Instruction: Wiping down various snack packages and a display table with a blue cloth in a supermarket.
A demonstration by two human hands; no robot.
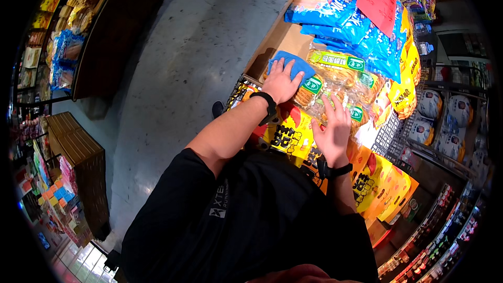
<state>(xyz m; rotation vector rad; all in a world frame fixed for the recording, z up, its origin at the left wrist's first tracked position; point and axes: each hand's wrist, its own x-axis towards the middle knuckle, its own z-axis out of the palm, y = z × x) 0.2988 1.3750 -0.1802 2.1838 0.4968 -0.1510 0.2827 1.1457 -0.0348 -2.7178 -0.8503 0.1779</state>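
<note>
My left hand [282, 82] lies palm down over a folded blue cloth [289, 63], its fingertips pressing on it near the wall of a cardboard box [271, 39]. Beside the cloth are several clear-wrapped bread packs [334, 61] with green labels. My right hand [334, 127] is spread with nothing in it, its fingertips over the nearer bread packs; whether they touch is hard to tell. Yellow printed packages [289, 131] are below and between my two forearms.
Blue snack bags [326, 8] are piled behind the bread, topped by a red handwritten sign [377, 4]. Yellow snack bags [404, 94] and a black wire basket [387, 131] stand to the right. Grey floor [188, 47] runs along the left, past a dark shelf [106, 35].
</note>
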